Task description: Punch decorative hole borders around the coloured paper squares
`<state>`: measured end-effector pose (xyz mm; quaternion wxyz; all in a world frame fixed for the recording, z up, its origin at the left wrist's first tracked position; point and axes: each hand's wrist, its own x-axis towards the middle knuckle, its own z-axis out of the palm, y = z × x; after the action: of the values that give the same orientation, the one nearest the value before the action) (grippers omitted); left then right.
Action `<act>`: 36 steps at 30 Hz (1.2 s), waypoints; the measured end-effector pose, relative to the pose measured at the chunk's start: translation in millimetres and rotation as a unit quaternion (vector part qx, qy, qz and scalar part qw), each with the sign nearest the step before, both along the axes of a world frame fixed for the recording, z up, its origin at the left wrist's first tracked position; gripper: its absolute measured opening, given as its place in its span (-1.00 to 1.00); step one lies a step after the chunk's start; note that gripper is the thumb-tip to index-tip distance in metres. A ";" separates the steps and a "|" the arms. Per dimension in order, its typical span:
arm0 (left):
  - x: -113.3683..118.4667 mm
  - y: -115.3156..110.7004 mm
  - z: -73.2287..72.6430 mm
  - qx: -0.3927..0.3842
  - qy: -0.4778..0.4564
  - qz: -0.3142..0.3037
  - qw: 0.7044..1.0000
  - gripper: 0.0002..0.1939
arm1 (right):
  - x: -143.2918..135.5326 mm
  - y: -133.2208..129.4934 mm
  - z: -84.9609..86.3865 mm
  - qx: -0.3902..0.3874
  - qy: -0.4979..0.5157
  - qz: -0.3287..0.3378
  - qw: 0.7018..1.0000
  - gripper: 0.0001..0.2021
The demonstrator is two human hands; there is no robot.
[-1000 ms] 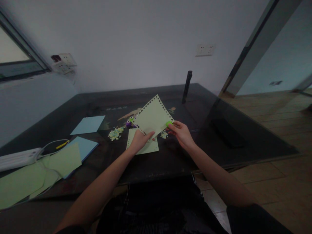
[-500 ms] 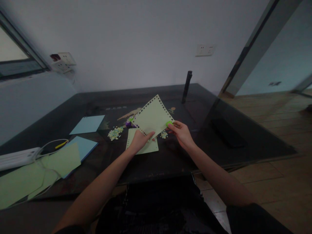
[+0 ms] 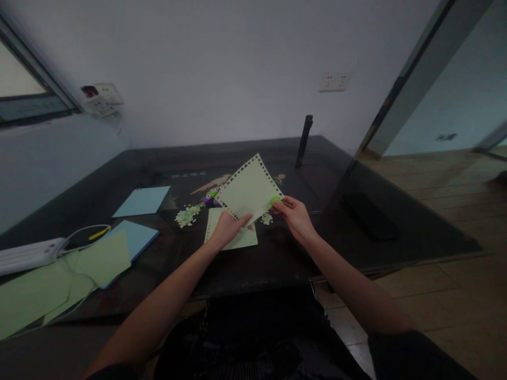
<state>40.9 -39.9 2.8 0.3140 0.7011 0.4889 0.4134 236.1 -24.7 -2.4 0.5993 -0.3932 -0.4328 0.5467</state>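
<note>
A pale green sheet of paper (image 3: 250, 187) is held up at a slant above the table, with small punched shapes along its two upper edges and part of its lower left edge. My left hand (image 3: 229, 228) pinches its lower corner, thumb on top. At the right corner, my right hand (image 3: 292, 212) is closed on a small bright green craft punch (image 3: 275, 201) that sits on the paper's edge. Underneath lies another pale green sheet (image 3: 241, 241) with a punched left edge. Purple and green punches (image 3: 210, 197) stand just behind the raised sheet, partly hidden by it.
Paper cut-outs lie in a pile (image 3: 187, 216) left of the sheets and a smaller pile (image 3: 266, 218) right. Blue paper (image 3: 142, 201), green sheets (image 3: 95, 264), a white power strip (image 3: 31, 256) and its cable occupy the left. A black case (image 3: 370, 216) lies right; a dark upright stick (image 3: 304, 141) stands behind.
The raised sheet and both hands have barely shifted, with the sheet a touch further right. The green punch stays at the right corner.
</note>
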 end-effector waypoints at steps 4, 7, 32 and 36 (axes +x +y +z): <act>-0.4 0.1 -0.2 -0.008 0.004 -0.002 1.000 -0.81 | 0.0 0.0 -0.2 -0.003 0.000 0.001 1.000 -0.74; -0.1 -0.1 0.3 -0.006 0.005 0.001 1.000 -0.82 | 0.0 -0.3 0.0 -0.003 -0.001 -0.001 1.000 -0.73; 3.8 0.5 -3.9 0.023 -0.021 0.005 0.999 -0.66 | 1.4 1.5 -2.5 0.013 0.006 0.007 1.000 -0.74; 3.3 0.7 -5.1 0.028 0.000 0.011 1.000 -0.68 | 1.4 2.1 -2.7 0.011 0.017 0.013 1.000 -0.72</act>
<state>44.2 -39.2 -2.4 0.2896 0.7044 0.4847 0.4301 237.5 -22.6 -5.1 0.6037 -0.3717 -0.4334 0.5564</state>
